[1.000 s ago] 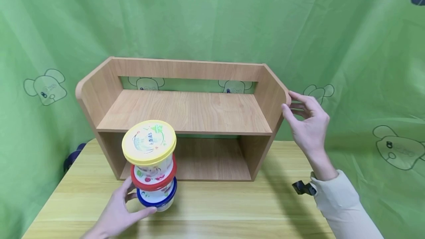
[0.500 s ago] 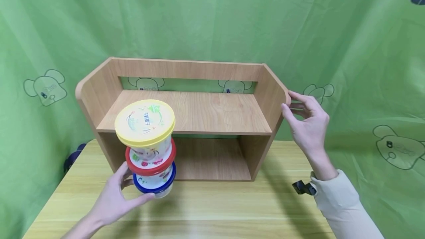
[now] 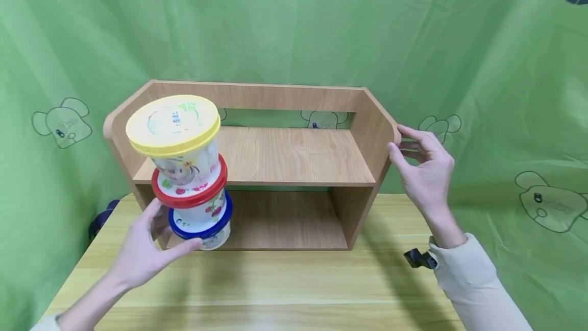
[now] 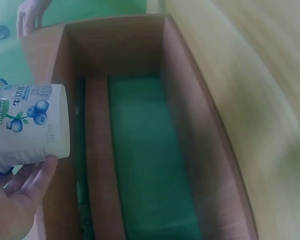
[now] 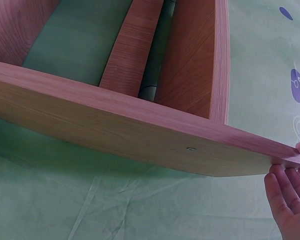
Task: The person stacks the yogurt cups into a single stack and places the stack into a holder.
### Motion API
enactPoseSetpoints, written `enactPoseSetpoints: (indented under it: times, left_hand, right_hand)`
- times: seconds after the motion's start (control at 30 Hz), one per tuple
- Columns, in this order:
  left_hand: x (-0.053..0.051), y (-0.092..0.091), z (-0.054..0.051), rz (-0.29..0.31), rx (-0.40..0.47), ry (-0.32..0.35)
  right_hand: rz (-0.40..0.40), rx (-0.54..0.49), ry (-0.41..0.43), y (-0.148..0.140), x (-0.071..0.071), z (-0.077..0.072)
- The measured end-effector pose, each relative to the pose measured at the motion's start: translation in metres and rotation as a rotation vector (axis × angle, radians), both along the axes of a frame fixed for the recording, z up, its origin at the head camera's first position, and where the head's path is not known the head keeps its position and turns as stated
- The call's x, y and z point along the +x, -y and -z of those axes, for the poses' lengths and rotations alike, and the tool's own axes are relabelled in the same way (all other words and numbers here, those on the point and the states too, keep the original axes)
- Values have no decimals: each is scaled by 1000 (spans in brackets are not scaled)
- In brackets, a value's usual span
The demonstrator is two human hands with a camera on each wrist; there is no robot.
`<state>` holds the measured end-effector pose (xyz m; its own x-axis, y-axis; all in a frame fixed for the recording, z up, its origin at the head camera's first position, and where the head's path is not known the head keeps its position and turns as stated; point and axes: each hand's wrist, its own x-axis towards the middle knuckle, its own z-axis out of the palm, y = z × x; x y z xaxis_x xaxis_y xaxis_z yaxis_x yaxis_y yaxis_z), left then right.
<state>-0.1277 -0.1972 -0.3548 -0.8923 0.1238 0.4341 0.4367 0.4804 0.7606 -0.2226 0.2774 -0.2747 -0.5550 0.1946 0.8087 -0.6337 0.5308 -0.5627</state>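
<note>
Three lidded tubs are stacked in the head view, tilting slightly left. The yellow-lidded tub [image 3: 176, 124] tops the stack, the red-lidded tub [image 3: 189, 199] is in the middle, and the blue-lidded tub [image 3: 217, 240] is lowest. My left hand [image 3: 142, 249] grips this lowest tub between thumb and fingers, carrying all three off the table before the shelf's left half. Blueberries printed on the blue-lidded tub [image 4: 37, 120] show in the left wrist view. Thumb and fingers of my right hand [image 3: 424, 170] pinch the front edge of the shelf's right side panel [image 5: 230, 147].
A two-tier wooden shelf [image 3: 285, 155] stands on the light wooden table [image 3: 294, 290]. Its upper board has raised side panels and a back rail; an open compartment lies below. Behind hangs a green curtain [image 3: 294, 29] with cartoon prints. A dark object [image 3: 103, 218] is past the table's left edge.
My left hand has raised the tub stack and moved it left, so the yellow lid now overlaps the shelf's upper tier. My right hand keeps its place on the side panel.
</note>
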Motion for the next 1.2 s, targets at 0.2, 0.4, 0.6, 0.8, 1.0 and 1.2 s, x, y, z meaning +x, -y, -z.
enactPoseSetpoints:
  times: [0.2,0.4,0.6,0.8,1.0,1.2]
  left_hand:
    - [-5,6,-16,-11,2,-17]
    - [-11,13,-34,-11,1,-30]
    - [-17,21,-48,-42,-16,-45]
    - [-26,25,-59,-45,-9,-23]
    - [-36,28,-67,-48,-2,16]
    - [-46,28,-73,-62,-19,29]
  right_hand:
    - [-4,-5,-4,0,-1,1]
    - [-1,1,-5,0,0,0]
    - [-3,2,-7,0,-1,0]
    - [-2,1,-9,0,-1,1]
    - [1,4,-4,0,0,0]
    - [-1,7,-3,1,1,0]
